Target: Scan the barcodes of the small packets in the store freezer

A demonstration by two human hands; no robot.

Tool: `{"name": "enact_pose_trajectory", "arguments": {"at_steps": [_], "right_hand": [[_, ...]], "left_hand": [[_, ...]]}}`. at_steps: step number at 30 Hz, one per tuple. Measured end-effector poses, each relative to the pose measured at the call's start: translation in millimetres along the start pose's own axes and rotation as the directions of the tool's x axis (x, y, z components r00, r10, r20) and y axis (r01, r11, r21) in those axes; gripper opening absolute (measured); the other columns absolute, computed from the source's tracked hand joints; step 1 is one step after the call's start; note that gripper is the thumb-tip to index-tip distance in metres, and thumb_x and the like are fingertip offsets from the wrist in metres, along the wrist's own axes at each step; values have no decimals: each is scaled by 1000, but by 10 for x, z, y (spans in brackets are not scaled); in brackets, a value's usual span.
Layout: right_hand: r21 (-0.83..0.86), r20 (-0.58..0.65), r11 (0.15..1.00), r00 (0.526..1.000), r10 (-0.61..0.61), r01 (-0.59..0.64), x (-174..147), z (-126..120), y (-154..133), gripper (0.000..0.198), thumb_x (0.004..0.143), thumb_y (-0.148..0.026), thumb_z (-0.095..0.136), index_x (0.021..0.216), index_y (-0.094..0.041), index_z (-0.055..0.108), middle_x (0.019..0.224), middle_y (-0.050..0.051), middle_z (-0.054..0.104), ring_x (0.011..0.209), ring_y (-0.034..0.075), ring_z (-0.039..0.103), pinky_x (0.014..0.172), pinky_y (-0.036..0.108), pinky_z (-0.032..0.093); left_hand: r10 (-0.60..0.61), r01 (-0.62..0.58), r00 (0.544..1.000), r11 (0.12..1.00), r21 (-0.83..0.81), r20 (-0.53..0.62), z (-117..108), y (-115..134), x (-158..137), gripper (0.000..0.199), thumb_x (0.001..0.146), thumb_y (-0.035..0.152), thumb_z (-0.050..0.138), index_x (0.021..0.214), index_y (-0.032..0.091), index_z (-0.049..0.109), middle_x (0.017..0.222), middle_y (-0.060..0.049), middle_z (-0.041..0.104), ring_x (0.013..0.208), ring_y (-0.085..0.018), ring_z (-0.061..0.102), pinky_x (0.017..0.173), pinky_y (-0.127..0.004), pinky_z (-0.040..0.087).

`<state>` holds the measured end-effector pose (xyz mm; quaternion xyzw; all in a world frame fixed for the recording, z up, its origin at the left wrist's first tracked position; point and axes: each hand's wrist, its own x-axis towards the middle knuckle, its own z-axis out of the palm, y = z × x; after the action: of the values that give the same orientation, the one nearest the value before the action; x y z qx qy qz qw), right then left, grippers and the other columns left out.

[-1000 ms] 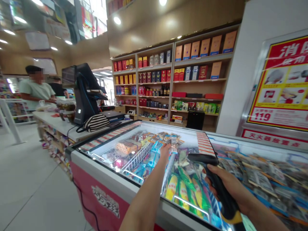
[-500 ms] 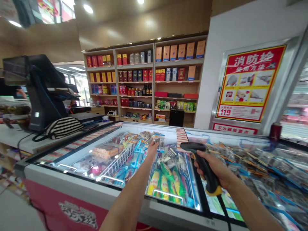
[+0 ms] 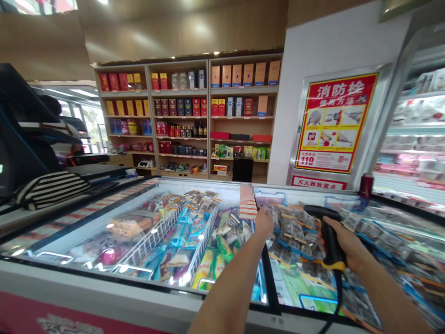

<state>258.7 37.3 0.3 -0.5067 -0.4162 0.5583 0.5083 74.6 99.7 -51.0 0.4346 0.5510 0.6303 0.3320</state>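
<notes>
My right hand (image 3: 349,243) is wrapped around the grip of a black and yellow handheld barcode scanner (image 3: 332,239), its head pointing left and its cable hanging down. My left hand (image 3: 264,221) is stretched over the freezer's middle divider, fingers closed at the edge of a pile of small packets (image 3: 294,229) on the right-hand glass. A packet seems to be pinched at the fingertips, partly hidden by them. A smaller group of similar packets (image 3: 203,202) lies on the left-hand glass, away from both hands.
Beneath the glass of the chest freezer (image 3: 146,283), wire baskets hold frozen goods. More packets (image 3: 399,260) spread to the right. A dark red can (image 3: 366,185) stands at the back edge. A striped pouch (image 3: 52,190) rests on the left counter beside a black terminal (image 3: 21,134).
The view has turned right. My left hand has moved from the left-hand packets to the right-hand pile; the packet it held there is no longer in it. The scanner stays in my right hand.
</notes>
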Motion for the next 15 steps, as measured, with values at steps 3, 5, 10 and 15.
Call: {"name": "enact_pose_trajectory", "arguments": {"at_steps": [3, 5, 10, 15], "right_hand": [[-4, -11, 1000, 1000, 7, -8, -7, -28, -7, 19, 75, -36, 54, 67, -19, 49, 46, -2, 54, 36, 11, 48, 35, 23, 41], [-8, -2, 1000, 1000, 13, -13, -9, 5, -11, 20, 76, -37, 54, 66, -19, 49, 45, -1, 53, 36, 11, 48, 35, 23, 41], [10, 35, 999, 998, 49, -49, 4, 211, 6, 22, 77, -36, 52, 65, -18, 48, 46, -2, 53, 36, 10, 47, 34, 22, 41], [21, 104, 998, 993, 59, -61, 65, 470, 35, 20, 78, -34, 51, 68, -18, 48, 48, -2, 53, 36, 9, 47, 33, 21, 40]], "left_hand": [[100, -104, 995, 970, 221, 30, 74, -16, -52, 29, 63, 8, 56, 88, 19, 63, 110, -11, 59, 111, -25, 47, 96, -32, 30], [139, -146, 989, 925, 352, 45, -48, -37, -9, 32, 66, 9, 54, 96, 19, 62, 117, -11, 56, 114, -23, 44, 98, -32, 28], [127, -37, 988, 752, 658, -90, -962, -104, 337, 42, 76, 12, 43, 117, 17, 50, 136, -15, 36, 128, -27, 26, 104, -47, 11], [70, 125, 978, 557, 821, -197, -1962, -148, 570, 44, 81, 25, 41, 124, 17, 42, 141, -16, 26, 131, -33, 14, 100, -56, 10]]}}
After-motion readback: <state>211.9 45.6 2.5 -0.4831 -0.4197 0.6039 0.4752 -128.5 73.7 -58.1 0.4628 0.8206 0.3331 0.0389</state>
